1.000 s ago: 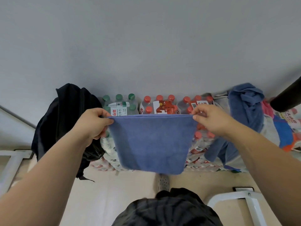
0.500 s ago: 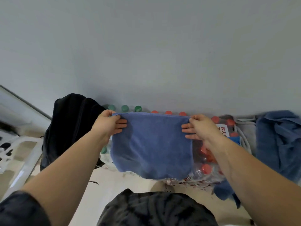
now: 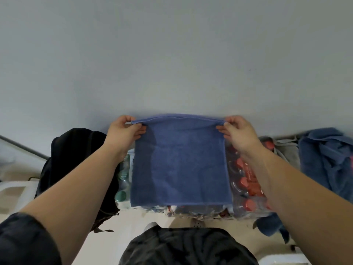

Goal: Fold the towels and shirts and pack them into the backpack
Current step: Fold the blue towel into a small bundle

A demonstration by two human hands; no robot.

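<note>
While two bare forearms reach forward, the left hand (image 3: pixel 122 131) and right hand (image 3: pixel 238 134) each pinch one top corner of one blue towel (image 3: pixel 179 165), spread before shrink-wrapped bottles (image 3: pixel 246 186). One black backpack (image 3: pixel 76 159) stands left, one rumpled blue cloth (image 3: pixel 328 159) right.

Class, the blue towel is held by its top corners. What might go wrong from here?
The left hand and right hand pinch the towel only at its top corners; a slip could drop it on the bottles and undo the fold. The backpack slumps to the left; its opening isn't visible, so packing may be awkward.
</note>
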